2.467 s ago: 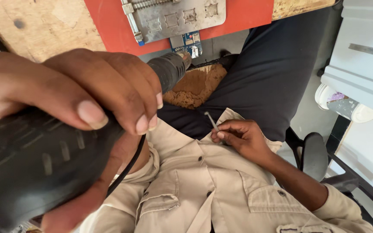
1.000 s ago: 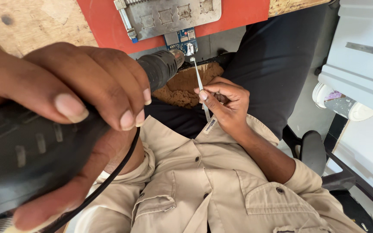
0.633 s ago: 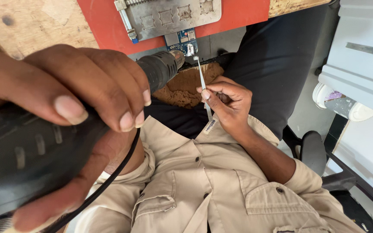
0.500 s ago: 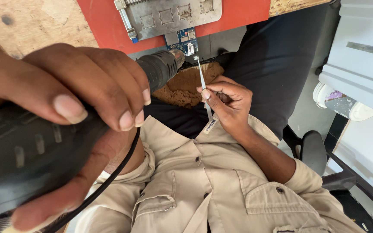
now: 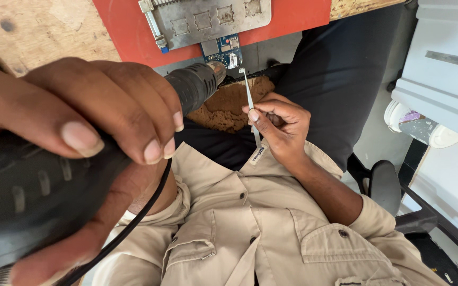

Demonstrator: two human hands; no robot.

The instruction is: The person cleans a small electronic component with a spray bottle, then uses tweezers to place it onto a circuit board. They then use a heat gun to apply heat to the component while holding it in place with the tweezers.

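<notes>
My left hand (image 5: 96, 111) fills the left of the view, shut around a thick black corded power tool (image 5: 22, 196). The tool's tip (image 5: 202, 85) points at a small blue circuit board (image 5: 221, 50). The board sticks out from under a grey metal plate (image 5: 208, 18) lying on a red mat (image 5: 298, 13). My right hand (image 5: 282, 124) pinches slim metal tweezers (image 5: 249, 98) over my lap. The tweezer tips sit just below the board, beside the tool's tip.
A wooden tabletop (image 5: 43, 32) carries the red mat. A brown crumpled piece (image 5: 229, 103) lies under the tool tip on my dark trousers. A pale grey cabinet (image 5: 441, 58), a white cup (image 5: 414, 122) and a black chair arm (image 5: 398, 201) stand at the right.
My right hand rose from my chest toward the table edge, bringing the tweezer tips up next to the blue board. The left hand and tool stayed nearly still.
</notes>
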